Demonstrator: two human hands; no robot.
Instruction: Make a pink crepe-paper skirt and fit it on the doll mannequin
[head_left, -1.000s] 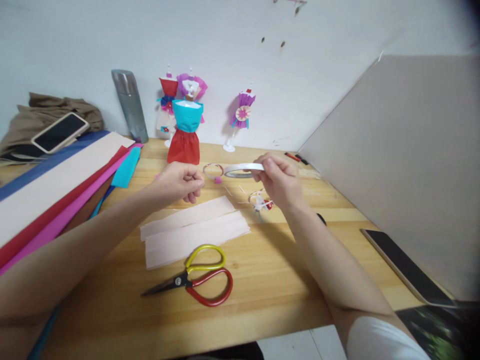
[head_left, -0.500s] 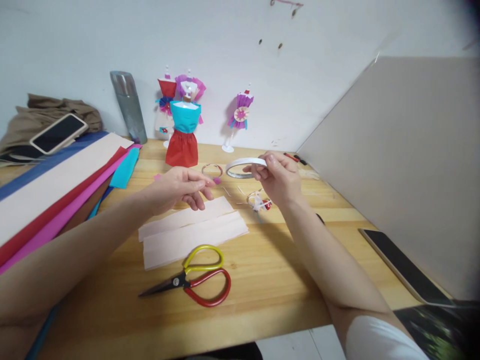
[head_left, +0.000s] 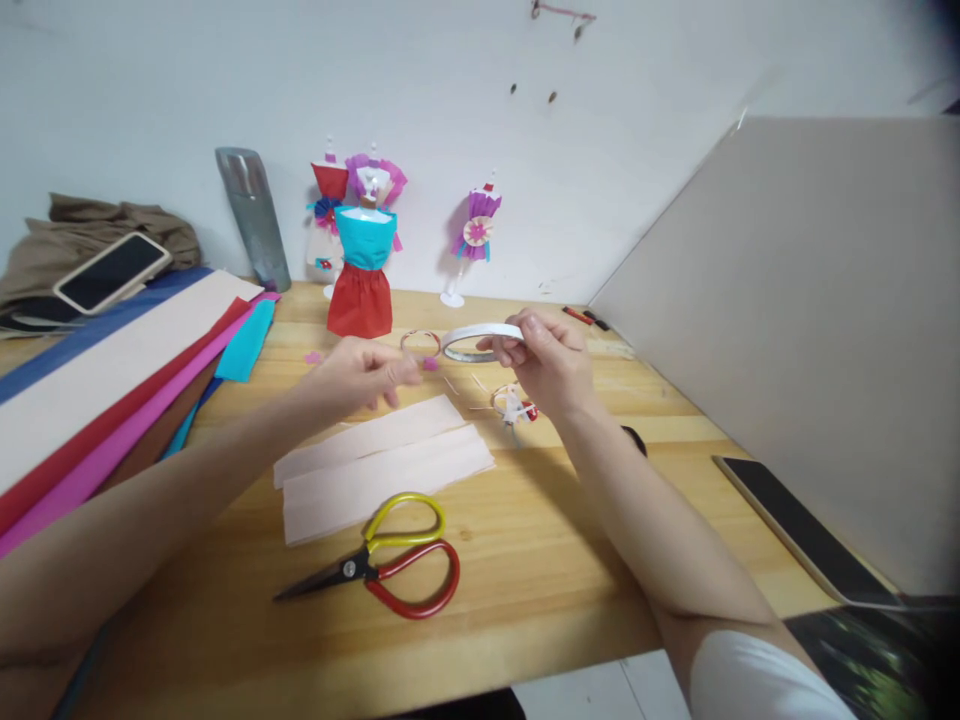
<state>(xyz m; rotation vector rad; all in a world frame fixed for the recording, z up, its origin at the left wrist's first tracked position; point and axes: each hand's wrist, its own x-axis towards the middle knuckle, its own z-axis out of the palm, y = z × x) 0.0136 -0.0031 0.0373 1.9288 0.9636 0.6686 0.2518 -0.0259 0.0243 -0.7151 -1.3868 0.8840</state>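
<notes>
My right hand (head_left: 551,360) pinches the edge of a roll of white tape (head_left: 484,331), held in the air over the table. To its left is my left hand (head_left: 367,375), with its fingers curled and pressed together; whether anything thin is between them is too small to tell. Two pale pink paper strips (head_left: 390,475) lie below my left hand. Nearer the front, scissors with one yellow and one red handle (head_left: 375,565) rest with their blades pointing left. Behind the tape lies a thin ring (head_left: 420,343); another ring with white ribbon (head_left: 514,404) is under my right hand.
Small dressed stands (head_left: 364,260) and a purple one (head_left: 477,230) are by the wall. Coloured paper sheets (head_left: 142,370), a phone (head_left: 112,272), brown cloth (head_left: 112,225) and a grey bottle (head_left: 255,220) are at left. Another phone (head_left: 802,530) lies at right.
The fingers of my left hand have drawn closer together, from loosely spread to curled. My right hand still holds the tape roll, and the whole view has shifted slightly.
</notes>
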